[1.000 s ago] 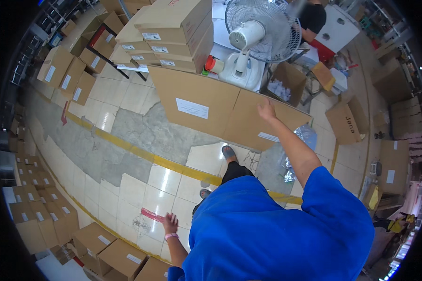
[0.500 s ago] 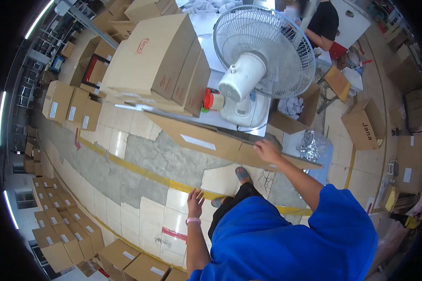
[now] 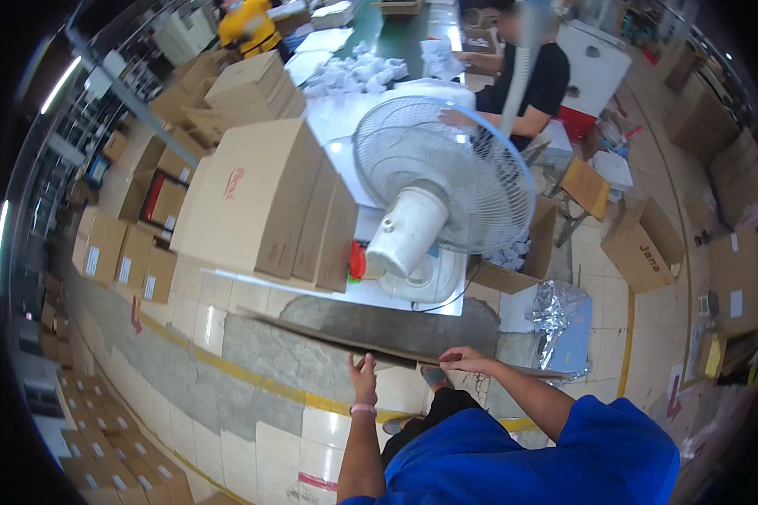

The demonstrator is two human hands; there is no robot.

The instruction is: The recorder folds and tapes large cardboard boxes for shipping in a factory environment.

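Note:
A flattened cardboard box (image 3: pixel 312 333) stands in front of me between my body and the table, seen nearly edge-on as a long thin strip. My right hand (image 3: pixel 467 361) pinches its upper edge right of the middle. At the near side of the board, left of its middle, my left hand (image 3: pixel 364 380) is raised with fingers apart. Its fingertips are at the edge, and whether they touch it I cannot tell. A pink band circles my left wrist.
A white table (image 3: pixel 333 296) ahead carries stacked cartons (image 3: pixel 236 202) and a large fan (image 3: pixel 442 181). A co-worker in black (image 3: pixel 531 80) handles white items behind it. An open carton (image 3: pixel 644 252) and crinkled silvery plastic (image 3: pixel 556 311) lie right; stacked cartons (image 3: pixel 118 446) stand lower left.
The flattened box has come away from the table's edge toward me and turned from showing its broad face to edge-on. My left hand has risen to it; the view has tilted up.

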